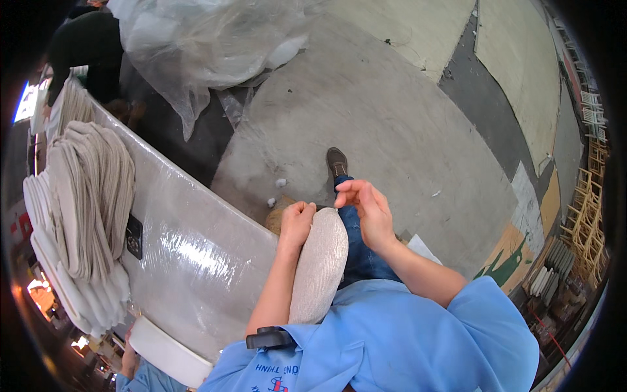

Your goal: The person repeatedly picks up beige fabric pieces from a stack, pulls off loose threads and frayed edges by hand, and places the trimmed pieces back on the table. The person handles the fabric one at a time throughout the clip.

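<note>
A flat, rounded seat cushion (pixel 319 268) in light grey-beige woven fabric stands on edge against my body, over my thigh. My left hand (pixel 297 225) is closed in a pinch on the cushion's far left edge, with the forearm along its side. Right beside the cushion's far tip is my right hand (pixel 369 212), its fingers curled in toward the thumb. Whatever lies between those fingertips is too small to make out. The cushion's underside is hidden.
On my left is a plastic-wrapped table (pixel 196 242) bearing a stack of fabric covers (pixel 91 196), white pads (pixel 78 287) and a black phone (pixel 134 236). Clear plastic bags (pixel 215 46) lie beyond. A person's hand (pixel 129 359) shows lower left; wooden frames (pixel 588 215) line the right.
</note>
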Available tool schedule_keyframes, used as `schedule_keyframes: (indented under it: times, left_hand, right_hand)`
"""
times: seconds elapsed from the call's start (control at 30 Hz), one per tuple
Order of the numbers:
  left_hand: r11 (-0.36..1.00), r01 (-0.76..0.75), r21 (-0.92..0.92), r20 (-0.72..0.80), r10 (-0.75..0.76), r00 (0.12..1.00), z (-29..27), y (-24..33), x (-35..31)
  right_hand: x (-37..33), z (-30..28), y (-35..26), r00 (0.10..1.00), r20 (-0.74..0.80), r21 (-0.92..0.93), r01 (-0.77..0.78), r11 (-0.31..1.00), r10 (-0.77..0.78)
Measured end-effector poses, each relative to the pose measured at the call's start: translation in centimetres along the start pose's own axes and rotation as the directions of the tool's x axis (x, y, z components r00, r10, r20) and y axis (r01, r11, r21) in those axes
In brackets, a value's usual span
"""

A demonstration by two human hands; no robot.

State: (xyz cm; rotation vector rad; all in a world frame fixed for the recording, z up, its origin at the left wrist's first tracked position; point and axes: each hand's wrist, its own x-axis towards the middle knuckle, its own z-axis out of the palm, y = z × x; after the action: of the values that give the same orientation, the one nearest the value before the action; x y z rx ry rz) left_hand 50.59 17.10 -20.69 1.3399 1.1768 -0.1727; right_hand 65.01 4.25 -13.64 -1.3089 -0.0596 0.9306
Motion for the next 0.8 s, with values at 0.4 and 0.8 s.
schedule_keyframes:
  times: [0.4, 0.8]
  left_hand:
    - [0.933, -0.358, 0.045, -0.039, 0.359, 0.932, -7.6, 4.4, -11.0]
    - [0.970, 0.193, 0.149, -0.365, -0.128, 0.922, -9.9, -4.1, -40.3]
  right_hand:
    - [1.5, 1.5, 3.4, 0.947, 0.318, -0.020, -0.050, 0.999, 0.053]
    - [1.8, 2.5, 2.6, 0.950, 0.300, -0.233, -0.011, 0.972, 0.083]
